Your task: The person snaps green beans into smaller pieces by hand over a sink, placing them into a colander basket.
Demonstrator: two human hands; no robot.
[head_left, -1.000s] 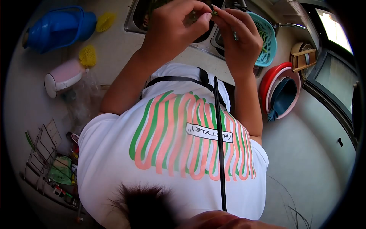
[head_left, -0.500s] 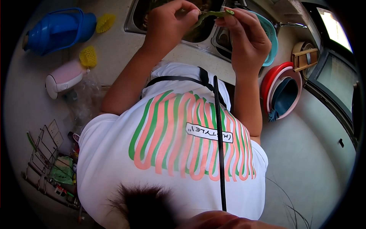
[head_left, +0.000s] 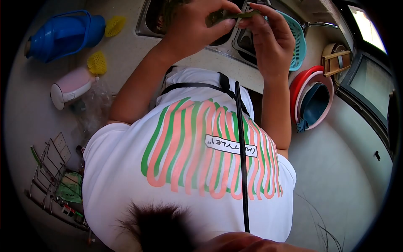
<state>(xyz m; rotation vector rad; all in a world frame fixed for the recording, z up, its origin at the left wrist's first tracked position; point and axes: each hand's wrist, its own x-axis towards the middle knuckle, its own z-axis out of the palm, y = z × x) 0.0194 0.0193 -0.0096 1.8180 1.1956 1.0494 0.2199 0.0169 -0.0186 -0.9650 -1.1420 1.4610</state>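
Note:
Over the sink, my left hand pinches a thin green vegetable stem between thumb and fingers. My right hand grips the stem's other end with its fingertips, so the stem spans the short gap between both hands. Dark green leafy matter shows by my left fingers; whether it belongs to the stem I cannot tell. Behind my left hand, more greens show at the basin. The metal sink lies under both hands, partly hidden by them. A turquoise colander stands just right of my right hand.
On the counter at left are a blue thermos, yellow mesh scrubbers, a pink-and-white container and a clear plastic bag. Red and pink basins stand at right, near a faucet. A wire rack is lower left.
My left hand has moved right, closer to my right hand, and the visible stretch of stem between them is shorter. My right hand has shifted slightly. More greens show behind my left hand.

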